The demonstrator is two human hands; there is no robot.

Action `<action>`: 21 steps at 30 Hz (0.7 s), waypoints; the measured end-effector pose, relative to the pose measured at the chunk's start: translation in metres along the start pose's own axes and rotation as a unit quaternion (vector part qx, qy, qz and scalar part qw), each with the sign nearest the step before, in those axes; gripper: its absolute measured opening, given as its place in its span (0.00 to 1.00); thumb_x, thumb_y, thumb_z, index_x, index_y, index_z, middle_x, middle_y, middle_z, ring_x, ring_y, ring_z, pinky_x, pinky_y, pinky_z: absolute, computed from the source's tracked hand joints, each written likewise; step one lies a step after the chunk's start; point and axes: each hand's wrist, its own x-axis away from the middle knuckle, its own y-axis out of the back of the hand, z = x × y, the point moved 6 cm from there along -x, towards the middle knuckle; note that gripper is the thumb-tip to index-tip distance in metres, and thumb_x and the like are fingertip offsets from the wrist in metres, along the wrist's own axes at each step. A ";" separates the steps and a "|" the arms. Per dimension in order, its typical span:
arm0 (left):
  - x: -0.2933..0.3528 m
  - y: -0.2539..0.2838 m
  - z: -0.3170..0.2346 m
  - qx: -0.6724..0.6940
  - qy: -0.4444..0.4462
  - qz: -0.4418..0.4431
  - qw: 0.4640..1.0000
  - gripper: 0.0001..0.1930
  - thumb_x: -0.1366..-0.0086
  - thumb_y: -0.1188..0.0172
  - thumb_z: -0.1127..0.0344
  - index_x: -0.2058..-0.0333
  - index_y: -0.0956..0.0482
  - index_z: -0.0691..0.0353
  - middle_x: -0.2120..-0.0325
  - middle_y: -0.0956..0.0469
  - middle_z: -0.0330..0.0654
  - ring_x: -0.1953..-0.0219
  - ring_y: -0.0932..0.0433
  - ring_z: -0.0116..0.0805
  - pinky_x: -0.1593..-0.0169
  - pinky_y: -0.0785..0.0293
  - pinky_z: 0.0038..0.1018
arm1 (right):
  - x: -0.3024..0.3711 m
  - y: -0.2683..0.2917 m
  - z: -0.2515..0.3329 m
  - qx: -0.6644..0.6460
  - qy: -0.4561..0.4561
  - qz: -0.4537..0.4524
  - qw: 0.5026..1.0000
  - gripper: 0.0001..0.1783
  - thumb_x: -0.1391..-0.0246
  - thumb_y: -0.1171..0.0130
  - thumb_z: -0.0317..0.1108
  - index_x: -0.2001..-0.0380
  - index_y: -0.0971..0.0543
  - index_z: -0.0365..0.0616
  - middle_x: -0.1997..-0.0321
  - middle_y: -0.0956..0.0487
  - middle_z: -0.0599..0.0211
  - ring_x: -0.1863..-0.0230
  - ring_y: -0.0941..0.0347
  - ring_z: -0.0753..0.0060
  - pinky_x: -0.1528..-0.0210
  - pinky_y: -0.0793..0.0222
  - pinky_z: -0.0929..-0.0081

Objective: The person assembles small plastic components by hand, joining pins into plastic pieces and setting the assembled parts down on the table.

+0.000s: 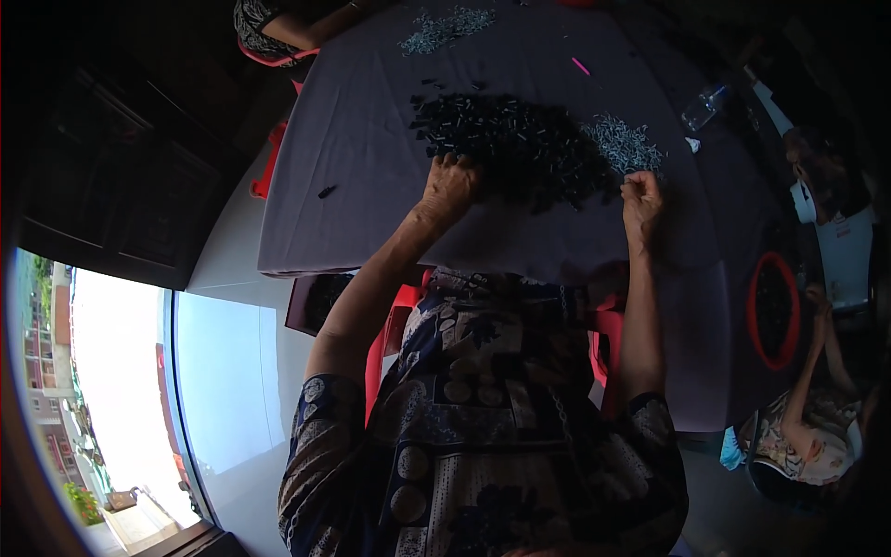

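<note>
A wide heap of small black pieces [520, 135] lies on the cloth-covered table [353, 223] in front of me. My left hand [452, 183] rests at the heap's near left edge, its fingers curled down into the black pieces; what they grip, if anything, is hidden. At the right, a smaller pile of slim silvery pieces [624, 144] touches the heap. Just below that pile is my right hand [641, 190], thumb and fingers pinched together. Whatever sits in that pinch is too small to name.
Another silvery pile [445, 30] lies at the far side near a seated person's arm [311, 32]. A pink pen [581, 66] and a clear bottle [703, 109] are farther right. One black piece [326, 192] lies apart at left. A red-rimmed basin [754, 316] stands right, near another person.
</note>
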 end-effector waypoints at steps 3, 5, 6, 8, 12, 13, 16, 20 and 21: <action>-0.004 0.000 0.000 -0.013 0.000 0.055 0.998 0.06 0.53 0.54 0.69 0.74 0.30 0.58 0.73 0.32 0.42 0.68 0.33 0.37 0.63 0.39 0.30 | -0.001 0.006 0.001 -0.025 0.023 -0.011 0.999 0.02 0.60 0.53 0.25 0.81 0.35 0.42 0.83 0.37 0.77 0.81 0.43 0.86 0.78 0.45 0.87; -0.001 0.002 0.004 0.048 0.008 0.026 0.998 0.06 0.53 0.54 0.68 0.74 0.30 0.57 0.74 0.31 0.42 0.69 0.33 0.36 0.64 0.38 0.31 | 0.000 0.010 0.013 -0.013 0.047 -0.024 0.999 0.02 0.59 0.54 0.27 0.80 0.35 0.42 0.83 0.37 0.75 0.81 0.42 0.85 0.78 0.44 0.86; -0.001 0.006 0.003 0.048 0.007 0.024 0.999 0.06 0.53 0.54 0.68 0.74 0.30 0.57 0.74 0.31 0.42 0.69 0.33 0.36 0.64 0.38 0.31 | -0.001 0.013 0.013 0.050 0.006 -0.033 0.998 0.03 0.58 0.54 0.28 0.78 0.34 0.42 0.80 0.34 0.71 0.78 0.38 0.80 0.75 0.42 0.83; 0.000 0.013 0.002 0.060 0.010 0.008 0.998 0.07 0.53 0.55 0.68 0.73 0.30 0.57 0.74 0.32 0.43 0.70 0.33 0.37 0.65 0.38 0.31 | -0.002 0.015 0.017 0.112 -0.035 -0.042 0.992 0.04 0.58 0.54 0.30 0.76 0.33 0.41 0.76 0.31 0.67 0.75 0.35 0.74 0.73 0.39 0.80; 0.010 0.025 -0.002 0.053 -0.018 -0.008 0.998 0.07 0.53 0.54 0.69 0.72 0.31 0.57 0.74 0.33 0.43 0.70 0.34 0.37 0.66 0.39 0.31 | 0.003 0.012 0.024 0.124 -0.033 -0.024 0.991 0.04 0.57 0.54 0.30 0.76 0.32 0.41 0.74 0.30 0.64 0.73 0.34 0.73 0.72 0.39 0.79; 0.013 0.021 -0.005 0.031 -0.040 0.017 0.999 0.09 0.54 0.54 0.69 0.70 0.31 0.57 0.72 0.35 0.44 0.68 0.36 0.37 0.63 0.41 0.30 | 0.005 0.010 0.022 0.135 -0.043 -0.011 0.990 0.04 0.57 0.54 0.29 0.76 0.32 0.41 0.74 0.31 0.64 0.73 0.34 0.73 0.72 0.39 0.79; 0.019 0.014 -0.005 0.011 -0.059 0.021 0.998 0.11 0.54 0.54 0.70 0.68 0.31 0.56 0.70 0.37 0.44 0.66 0.38 0.36 0.61 0.43 0.29 | 0.008 0.004 0.029 0.040 0.109 -0.004 0.993 0.03 0.58 0.54 0.27 0.77 0.32 0.40 0.79 0.33 0.70 0.77 0.39 0.79 0.74 0.42 0.82; 0.018 0.013 0.003 0.029 -0.021 -0.001 0.999 0.12 0.55 0.55 0.71 0.68 0.32 0.55 0.69 0.38 0.44 0.66 0.39 0.36 0.63 0.44 0.29 | 0.010 0.003 0.026 0.133 0.079 -0.017 0.988 0.03 0.58 0.55 0.27 0.77 0.32 0.40 0.79 0.34 0.68 0.76 0.38 0.76 0.73 0.41 0.80; 0.016 0.012 0.006 0.029 -0.020 0.001 0.999 0.12 0.55 0.55 0.71 0.68 0.32 0.55 0.69 0.38 0.44 0.66 0.39 0.36 0.63 0.44 0.29 | 0.010 0.003 0.028 0.133 0.083 -0.024 0.987 0.03 0.58 0.55 0.27 0.77 0.32 0.40 0.79 0.34 0.68 0.77 0.38 0.76 0.73 0.41 0.80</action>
